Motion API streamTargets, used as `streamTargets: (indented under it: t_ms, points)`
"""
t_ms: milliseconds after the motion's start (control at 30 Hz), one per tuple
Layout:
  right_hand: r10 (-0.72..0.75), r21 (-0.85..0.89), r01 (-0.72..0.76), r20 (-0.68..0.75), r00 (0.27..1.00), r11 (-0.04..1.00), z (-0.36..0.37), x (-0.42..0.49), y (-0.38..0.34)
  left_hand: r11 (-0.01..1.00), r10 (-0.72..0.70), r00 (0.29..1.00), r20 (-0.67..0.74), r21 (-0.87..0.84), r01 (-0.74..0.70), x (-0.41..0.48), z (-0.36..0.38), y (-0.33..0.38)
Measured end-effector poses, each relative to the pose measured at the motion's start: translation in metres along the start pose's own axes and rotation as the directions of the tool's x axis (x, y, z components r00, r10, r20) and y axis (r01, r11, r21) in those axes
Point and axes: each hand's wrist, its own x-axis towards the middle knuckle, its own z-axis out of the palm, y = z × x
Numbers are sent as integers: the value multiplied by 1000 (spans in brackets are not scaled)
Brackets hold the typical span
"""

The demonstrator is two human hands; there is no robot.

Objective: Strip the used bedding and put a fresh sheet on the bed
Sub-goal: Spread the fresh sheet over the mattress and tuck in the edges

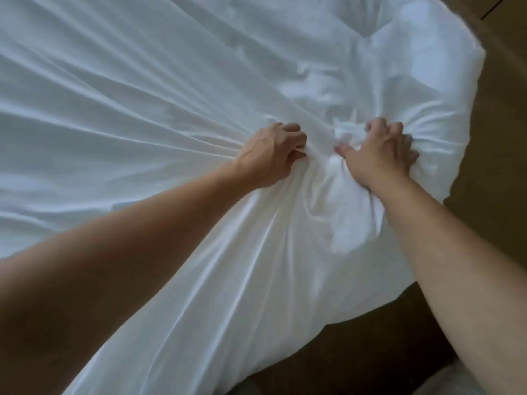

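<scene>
We've got both fists clamped on the white sheet (pixel 171 89): L hand (pixel 271 155) & R hand (pixel 376 155) bunching cloth near the bed's corner.

A bedroom: a wide bed (pixel 462 89) under a loose white sheet (pixel 142 95), creased in long folds, fills nearly the whole view. Brown floor (pixel 507 143) runs along the right of the bed and round its near corner, with a dark seam (pixel 491 9) beyond the bed's far right corner. Whether it is a home or a hotel room cannot be told.
</scene>
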Motion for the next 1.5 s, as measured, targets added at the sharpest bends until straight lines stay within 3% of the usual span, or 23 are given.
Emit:
streamTargets:
  t_ms: [100, 200, 267, 333, 433, 467, 533, 600, 667, 733, 800, 867, 967, 1067, 1100, 1133, 1167, 1200, 1233, 1300, 1333, 1400, 1500]
  points:
    - [-94, -31, 99, 136, 986, 995, 6, 23, 8, 997, -6, 1000, -3, -81, 5, 26, 2, 4]
    - [-158, 61, 158, -10, 987, 985, -6, 32, 23, 961, -274, 953, 129, 74, 267, 61, 0, -7]
    - [-135, 129, 152, -130, 982, 980, -23, 43, 38, 945, -326, 928, 178, 43, 323, 81, 5, 2]
    - [-78, 185, 122, -232, 970, 975, -38, 57, 52, 962, -268, 962, 48, -44, 270, 107, 10, 25]
    - [-69, 217, 145, -324, 944, 965, -41, 76, 72, 960, -267, 945, -188, -138, 244, 150, 3, 50]
    - [-88, 234, 182, -363, 928, 955, -41, 83, 80, 953, -291, 943, -164, -135, 271, 157, 4, 52]
    - [-45, 263, 158, -389, 920, 952, -41, 103, 100, 925, -379, 917, 123, 80, 371, 159, 18, 54]
    - [72, 331, -7, -185, 980, 944, -39, 126, 114, 879, -476, 791, 385, 222, 421, 150, 32, 61]
    - [78, 388, -81, 23, 997, 918, -34, 144, 117, 795, -553, 716, 426, 13, 606, 159, 35, 68]
    - [-5, 366, -16, 57, 998, 931, -30, 155, 122, 687, -624, 696, 355, -176, 705, 180, 40, 78]
    - [-76, 357, 54, 49, 996, 933, -35, 165, 130, 693, -655, 664, 361, -64, 718, 193, 55, 94]
    - [-98, 365, 73, 49, 994, 928, -44, 176, 149, 718, -673, 679, 294, 37, 695, 202, 81, 109]
    - [-45, 440, -1, 94, 995, 898, -56, 187, 184, 691, -690, 722, 46, -256, 676, 233, 93, 141]
    - [16, 554, -133, 211, 977, 822, -64, 191, 202, 687, -702, 708, -82, -342, 641, 272, 91, 166]
    - [27, 645, -230, 308, 951, 729, -67, 190, 205, 660, -728, 681, -78, -351, 665, 277, 95, 170]
    - [0, 727, -385, 468, 884, 568, -73, 184, 208, 627, -755, 654, -55, -355, 693, 279, 99, 171]
    - [-86, 731, -549, 628, 773, 407, -74, 178, 214, 596, -779, 626, -32, -347, 724, 277, 101, 171]
    - [-212, 685, -647, 723, 657, 334, -72, 170, 223, 581, -793, 608, -21, -324, 747, 271, 101, 172]
    - [-334, 648, -670, 761, 556, 362, -70, 161, 232, 588, -793, 609, -25, -292, 754, 262, 98, 175]
    - [-492, 633, -577, 770, 406, 516, -62, 146, 244, 642, -764, 640, -81, -184, 744, 235, 91, 189]
    - [-527, 647, -512, 761, 379, 565, -59, 138, 245, 665, -747, 653, -126, -112, 739, 215, 89, 200]
    - [-563, 695, -405, 719, 409, 594, -52, 128, 242, 665, -726, 660, -190, 50, 745, 165, 96, 228]
    - [-561, 780, -245, 594, 576, 575, -45, 118, 236, 525, -801, 574, -171, 260, 810, 91, 118, 266]
